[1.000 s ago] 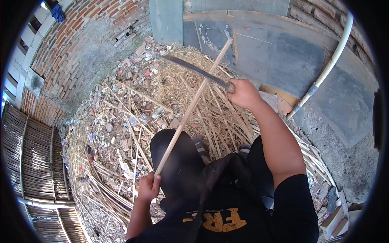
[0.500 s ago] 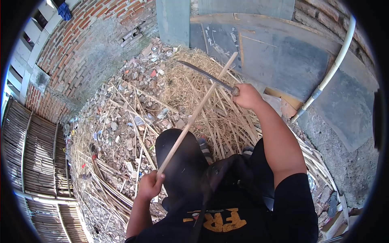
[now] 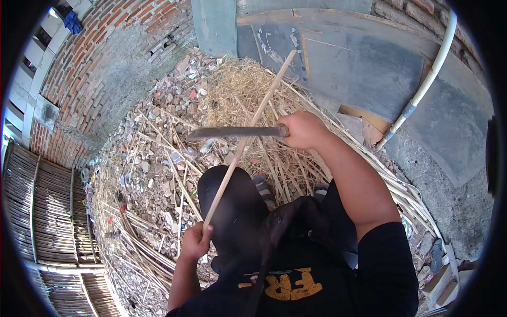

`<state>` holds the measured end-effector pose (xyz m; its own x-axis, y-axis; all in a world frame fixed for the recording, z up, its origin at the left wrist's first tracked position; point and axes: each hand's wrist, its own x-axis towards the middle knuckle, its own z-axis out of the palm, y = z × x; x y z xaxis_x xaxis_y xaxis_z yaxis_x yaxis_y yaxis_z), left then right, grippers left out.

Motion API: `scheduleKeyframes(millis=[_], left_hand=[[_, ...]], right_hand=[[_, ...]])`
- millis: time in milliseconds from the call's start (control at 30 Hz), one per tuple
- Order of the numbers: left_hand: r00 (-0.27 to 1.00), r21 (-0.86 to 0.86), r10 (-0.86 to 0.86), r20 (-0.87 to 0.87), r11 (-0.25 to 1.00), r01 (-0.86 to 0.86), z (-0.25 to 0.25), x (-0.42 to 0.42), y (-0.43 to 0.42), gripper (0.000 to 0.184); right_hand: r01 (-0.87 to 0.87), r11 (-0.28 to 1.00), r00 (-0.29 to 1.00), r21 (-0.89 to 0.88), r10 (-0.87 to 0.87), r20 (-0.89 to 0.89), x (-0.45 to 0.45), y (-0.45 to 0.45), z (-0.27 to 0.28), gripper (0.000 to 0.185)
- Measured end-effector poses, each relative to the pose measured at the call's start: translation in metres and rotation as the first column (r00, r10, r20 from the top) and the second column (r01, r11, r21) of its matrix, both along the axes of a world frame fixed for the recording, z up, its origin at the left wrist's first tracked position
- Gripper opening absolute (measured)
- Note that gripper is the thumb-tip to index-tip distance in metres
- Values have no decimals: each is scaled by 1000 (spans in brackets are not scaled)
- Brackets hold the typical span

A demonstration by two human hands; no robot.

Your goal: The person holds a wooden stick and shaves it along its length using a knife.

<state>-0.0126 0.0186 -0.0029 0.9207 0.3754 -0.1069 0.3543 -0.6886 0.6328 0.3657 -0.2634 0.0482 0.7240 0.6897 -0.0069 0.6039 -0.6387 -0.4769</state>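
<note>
My left hand (image 3: 196,241) is closed round the lower end of a long pale bamboo strip (image 3: 259,110), beside my left knee. The strip slants up and away to the right, its far end above the straw. My right hand (image 3: 303,130) grips the handle of a machete (image 3: 237,132), whose dark blade points left, nearly level. The blade crosses the strip around its middle; whether it cuts into the wood I cannot tell. Shavings and thin strips (image 3: 285,164) lie on the ground beneath.
Rubble (image 3: 158,158) and loose bamboo strips (image 3: 142,240) cover the ground at left. A brick wall (image 3: 95,79) stands behind, with a woven bamboo fence (image 3: 50,206) at far left. Dark panels (image 3: 364,63) and a pale pole (image 3: 422,100) lean at right.
My right hand has moved nearer and slightly left, bringing the machete blade down along the strip and turning it nearly level. My left hand keeps its hold; the strip's far end has shifted left.
</note>
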Motion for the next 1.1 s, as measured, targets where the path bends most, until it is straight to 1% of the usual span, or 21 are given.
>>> scheduleKeyframes(millis=[67, 167, 233, 267, 333, 367, 467, 567, 667, 767, 800, 900, 933, 1000, 1100], left_hand=[[1000, -19, -12, -17, 1000, 12, -2, 1, 0, 50], [999, -4, -16, -47, 1000, 16, 2, -1, 3, 50], [998, 0, -6, -56, 1000, 6, 2, -2, 3, 51], [1000, 4, -3, -27, 1000, 3, 1, -2, 3, 50], [1000, 10, -5, 27, 1000, 4, -2, -1, 3, 51], [999, 5, -20, 27, 1000, 20, -2, 0, 3, 51], [999, -12, -40, 27, 999, 40, -3, 1, 2, 52], [999, -38, -32, 22, 999, 32, -3, 1, 2, 52], [1000, -60, -11, 0, 998, 11, 7, 3, -2, 53], [999, -45, -6, -47, 999, 3, 13, 5, -5, 53], [998, -37, -5, -65, 999, 3, 16, 5, -5, 53], [997, 10, -4, -75, 1000, 5, 20, 5, -6, 54], [997, 27, -8, -74, 1000, 10, 20, 5, -6, 54], [997, -2, 1, -77, 1000, -1, 16, 4, -5, 55], [996, -15, -2, -85, 1000, 1, 17, 7, -7, 55]], right_hand=[[201, 970, 979, 136, -194, -67, 20, 0, -24, 26], [322, 934, 946, 154, -309, -101, 31, -4, -27, 27], [309, 941, 950, 137, -300, -83, 26, -7, -18, 27], [307, 944, 951, 125, -299, -77, 23, -10, -16, 27], [250, 958, 968, 141, -252, 0, 16, -13, -17, 26], [221, 964, 973, 147, -229, 39, 13, -13, -16, 26], [5, 999, 997, -37, -2, 77, -3, -10, 8, 24], [-140, 990, 980, -28, 143, 136, -9, -6, 3, 29], [-86, 994, 991, -65, 92, 94, -4, -4, 5, 30], [115, 990, 992, 80, -111, -57, 22, -7, -22, 29], [193, 977, 980, 93, -187, -68, 26, -6, -23, 37], [203, 978, 978, 41, -201, -48, 31, -13, -22, 41], [198, 979, 980, 53, -196, -30, 29, -12, -21, 39], [198, 977, 980, 74, -198, 2, 19, -14, -22, 36], [38, 996, 999, -86, -38, 4, -2, -7, 4, 30]])
